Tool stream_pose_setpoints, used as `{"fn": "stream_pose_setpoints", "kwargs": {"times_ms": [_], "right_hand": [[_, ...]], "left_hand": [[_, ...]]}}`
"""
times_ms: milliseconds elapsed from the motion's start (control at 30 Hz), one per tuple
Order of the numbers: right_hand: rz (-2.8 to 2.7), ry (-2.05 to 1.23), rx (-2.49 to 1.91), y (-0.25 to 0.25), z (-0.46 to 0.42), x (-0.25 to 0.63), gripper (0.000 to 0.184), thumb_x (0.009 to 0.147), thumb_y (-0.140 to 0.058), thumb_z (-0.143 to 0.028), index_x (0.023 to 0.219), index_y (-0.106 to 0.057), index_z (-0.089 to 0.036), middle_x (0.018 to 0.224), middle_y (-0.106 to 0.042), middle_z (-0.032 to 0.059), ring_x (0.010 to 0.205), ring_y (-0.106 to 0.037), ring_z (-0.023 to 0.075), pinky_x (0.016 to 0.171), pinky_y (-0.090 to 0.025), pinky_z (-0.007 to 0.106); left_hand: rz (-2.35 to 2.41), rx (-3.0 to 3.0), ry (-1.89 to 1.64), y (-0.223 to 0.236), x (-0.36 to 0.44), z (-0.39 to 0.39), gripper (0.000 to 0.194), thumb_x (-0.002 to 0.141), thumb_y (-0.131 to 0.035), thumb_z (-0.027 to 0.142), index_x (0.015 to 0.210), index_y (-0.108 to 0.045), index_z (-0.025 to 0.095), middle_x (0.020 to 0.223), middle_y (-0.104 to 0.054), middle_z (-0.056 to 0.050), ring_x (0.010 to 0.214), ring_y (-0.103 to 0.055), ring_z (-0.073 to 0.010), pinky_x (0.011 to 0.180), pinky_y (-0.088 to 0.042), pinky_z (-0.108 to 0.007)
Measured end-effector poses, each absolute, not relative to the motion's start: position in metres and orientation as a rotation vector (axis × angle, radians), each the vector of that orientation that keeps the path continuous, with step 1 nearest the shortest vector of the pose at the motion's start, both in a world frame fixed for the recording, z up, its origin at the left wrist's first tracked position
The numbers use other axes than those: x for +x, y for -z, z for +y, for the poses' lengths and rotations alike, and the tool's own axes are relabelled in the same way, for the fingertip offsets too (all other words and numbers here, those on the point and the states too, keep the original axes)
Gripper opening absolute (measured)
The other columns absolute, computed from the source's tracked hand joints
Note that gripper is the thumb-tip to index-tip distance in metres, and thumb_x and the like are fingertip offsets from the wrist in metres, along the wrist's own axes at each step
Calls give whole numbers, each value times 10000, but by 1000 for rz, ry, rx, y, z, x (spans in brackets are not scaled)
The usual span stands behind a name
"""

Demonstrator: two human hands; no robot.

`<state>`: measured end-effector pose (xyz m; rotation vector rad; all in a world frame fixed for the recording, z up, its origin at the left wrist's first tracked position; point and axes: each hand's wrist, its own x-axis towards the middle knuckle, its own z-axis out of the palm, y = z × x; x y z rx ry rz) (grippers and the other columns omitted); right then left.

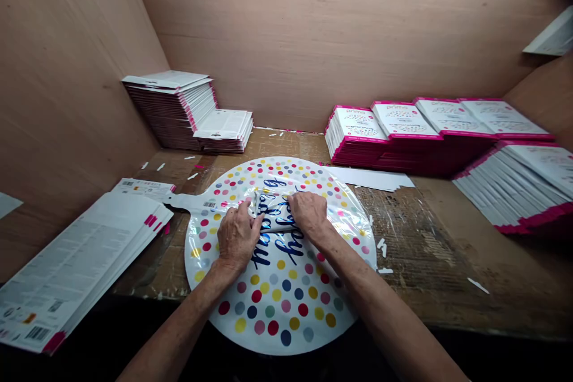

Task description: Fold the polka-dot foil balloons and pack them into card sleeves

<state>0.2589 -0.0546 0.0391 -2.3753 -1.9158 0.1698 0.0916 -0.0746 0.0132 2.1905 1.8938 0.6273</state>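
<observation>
A round white foil balloon [280, 295] with multicoloured polka dots and dark blue script lettering lies flat on the worktop, its narrow tab pointing left. Its upper middle is folded into a flat band [273, 213]. My left hand [237, 236] grips the left end of this fold, and my right hand [308, 215] presses on its right end, fingers curled over the foil. A narrow white strip [256, 202] stands between my hands. The lettering under the fold is hidden.
Several stacks of white cards with pink edges [403, 134] stand along the back right, with more at the back left [179, 110]. A white card pile [80, 262] lies at the front left. Wooden walls [290, 30] surround the scuffed worktop [430, 250], which has white scraps.
</observation>
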Motion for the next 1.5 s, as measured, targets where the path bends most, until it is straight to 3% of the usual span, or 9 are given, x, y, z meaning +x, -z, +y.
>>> {"fn": "stream_pose_setpoints", "kwargs": {"times_ms": [200, 433, 567, 700, 867, 933, 1067, 1333, 1500], "right_hand": [[-2283, -70, -2118, -60, -26, 247, 381, 913, -628, -382, 1146, -640, -81, 1248, -578, 224, 1140, -543, 303, 899, -408, 367], [-2414, -357, -1893, -66, -51, 264, 238, 940, -592, -406, 1097, -604, -228, 942, -700, 20, 850, -627, 184, 661, -369, 249], [-2384, -411, -1731, -58, -87, 255, 293, 921, -621, -397, 1139, -560, -211, 1014, -692, 44, 895, -624, 184, 691, -377, 247], [-2313, -478, -1753, -47, -112, 242, 206, 967, -529, -398, 946, -581, -199, 936, -677, 45, 820, -607, 172, 675, -377, 254], [-2156, -603, -1705, -30, -128, 270, 276, 976, -434, -432, 827, -538, -224, 781, -627, 3, 694, -561, 164, 627, -367, 263], [-2090, -605, -1754, -25, -129, 287, 300, 964, -414, -478, 841, -536, -233, 773, -630, 7, 691, -563, 176, 624, -367, 274], [-2051, -598, -1847, -21, -129, 306, 347, 937, -411, -508, 750, -507, -232, 729, -633, 21, 653, -556, 184, 599, -358, 284], [-1974, -665, -1742, -18, -129, 311, 375, 915, -399, -529, 713, -508, -232, 698, -630, 18, 633, -559, 178, 585, -370, 280], [-1908, -758, -1649, -22, -131, 315, 358, 908, -421, -522, 720, -509, -230, 730, -635, 16, 651, -560, 175, 600, -393, 279]], "left_hand": [[1921, 2227, -555, -16, 92, -76, 459, 915, -535, 330, 1314, -553, 104, 943, -670, -129, 980, -592, -296, 884, -470, -390], [1822, 1842, -821, -30, 81, -76, 665, 834, -604, 538, 1337, -516, 112, 1163, -669, -156, 1084, -597, -306, 926, -470, -411], [1536, 1633, -975, -31, 89, -82, 443, 835, -599, 442, 1180, -625, 165, 1022, -724, -69, 914, -667, -213, 808, -512, -311], [1501, 1578, -1047, -30, 86, -93, 404, 788, -654, 456, 1064, -665, 161, 884, -736, -42, 807, -682, -184, 732, -518, -269], [1833, 1756, -1058, -37, 10, -95, 366, 874, -545, 447, 1093, -646, 171, 1004, -732, -85, 887, -690, -201, 806, -530, -294], [2214, 1929, -925, -43, -34, -94, 358, 900, -506, 418, 1118, -631, 162, 1099, -705, -135, 991, -663, -254, 881, -508, -360], [2562, 2163, -103, -47, -98, -92, 360, 915, -450, 413, 930, -652, 116, 1045, -674, -237, 1014, -625, -372, 854, -488, -460], [2394, 2301, 177, -53, -115, -82, 303, 895, -376, 301, 835, -647, 183, 870, -697, -143, 841, -650, -280, 750, -482, -361], [2474, 2291, 240, -62, -113, -82, 318, 887, -377, 288, 740, -623, 150, 806, -689, -169, 809, -662, -296, 719, -474, -357]]}}
